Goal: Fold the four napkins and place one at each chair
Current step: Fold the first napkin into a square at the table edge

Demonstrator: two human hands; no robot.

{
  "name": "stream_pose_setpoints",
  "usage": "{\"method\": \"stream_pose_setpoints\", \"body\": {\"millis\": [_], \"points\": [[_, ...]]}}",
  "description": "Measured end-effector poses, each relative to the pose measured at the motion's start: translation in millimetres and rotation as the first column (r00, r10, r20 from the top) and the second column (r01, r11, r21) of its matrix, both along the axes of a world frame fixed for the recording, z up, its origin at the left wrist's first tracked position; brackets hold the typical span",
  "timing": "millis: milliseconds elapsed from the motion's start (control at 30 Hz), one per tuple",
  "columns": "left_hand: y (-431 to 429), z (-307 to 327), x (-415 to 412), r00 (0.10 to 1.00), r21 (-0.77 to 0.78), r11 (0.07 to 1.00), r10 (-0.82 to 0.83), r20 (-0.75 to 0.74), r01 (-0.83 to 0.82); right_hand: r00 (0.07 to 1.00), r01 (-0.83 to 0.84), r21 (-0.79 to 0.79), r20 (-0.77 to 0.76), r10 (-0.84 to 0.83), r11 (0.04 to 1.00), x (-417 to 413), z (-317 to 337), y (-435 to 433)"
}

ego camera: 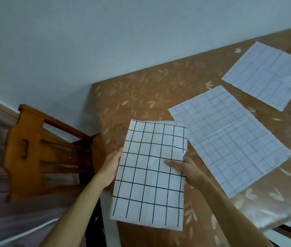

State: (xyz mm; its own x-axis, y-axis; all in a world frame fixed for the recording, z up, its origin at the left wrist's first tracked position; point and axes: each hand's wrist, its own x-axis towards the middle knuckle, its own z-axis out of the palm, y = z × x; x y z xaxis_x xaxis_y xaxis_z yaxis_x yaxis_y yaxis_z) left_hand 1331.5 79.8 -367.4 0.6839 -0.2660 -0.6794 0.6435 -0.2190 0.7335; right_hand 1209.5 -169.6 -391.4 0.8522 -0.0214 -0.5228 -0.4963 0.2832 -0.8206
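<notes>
Left hand (110, 169), right hand (188, 169) grip folded napkin (150, 184) | spread napkin (230, 136) beside — chair (32, 150) near

Bare tablecloth (141, 90) lies open between chair (34, 148) and nearest spread napkin (230, 136).

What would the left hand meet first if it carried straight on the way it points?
The checked napkin that the left hand grips; beyond it, probably the table, though depth is unclear.

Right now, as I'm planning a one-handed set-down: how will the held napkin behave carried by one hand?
Probably light: the left hand and right hand hold the gridded napkin only by its side edges. Likely floppy: its edge buckles by the right thumb, so it may droop one-handed.
</notes>
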Motion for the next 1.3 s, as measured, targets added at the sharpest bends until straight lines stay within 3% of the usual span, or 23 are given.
{"method": "stream_pose_setpoints", "body": {"millis": [167,433,533,633,867,1000,1167,1233,1300], "points": [[20,-34,-8,0.985,0.221,0.966,-0.153,0.075,0.134,0.996,-0.06,-0.135,-0.071,0.051,0.989,-1,-23,-7],[16,-42,-12,0.977,0.169,0.966,-0.205,0.053,0.194,0.996,-0.056,-0.307,-0.086,0.031,0.95,-1,-34,-26],[13,-42,-13,0.969,0.16,0.967,-0.218,0.117,0.198,0.998,-0.036,-0.344,-0.056,0.017,0.938,0,-26,-28],[10,-38,-14,0.941,0.219,0.955,-0.25,0.226,0.201,0.989,-0.145,-0.382,-0.059,0.132,0.913,-1,-25,-32],[11,-17,-5,0.915,0.192,0.971,-0.205,0.347,0.144,0.966,-0.253,-0.592,-0.107,0.236,0.765,4,-13,-33],[16,-9,1,0.823,0.327,0.934,-0.297,0.484,0.145,0.977,-0.189,-0.71,-0.066,0.203,0.678,6,2,-35],[22,-2,3,0.617,0.514,0.856,-0.439,0.653,0.065,0.978,-0.11,-0.839,0.005,0.21,0.533,7,17,-35],[26,0,6,0.602,0.513,0.856,-0.442,0.666,0.061,0.978,-0.089,-0.856,0.022,0.209,0.51,7,22,-35],[28,6,6,0.658,0.448,0.889,-0.394,0.642,0.095,0.982,-0.065,-0.84,0.041,0.182,0.539,6,28,-35]]}}
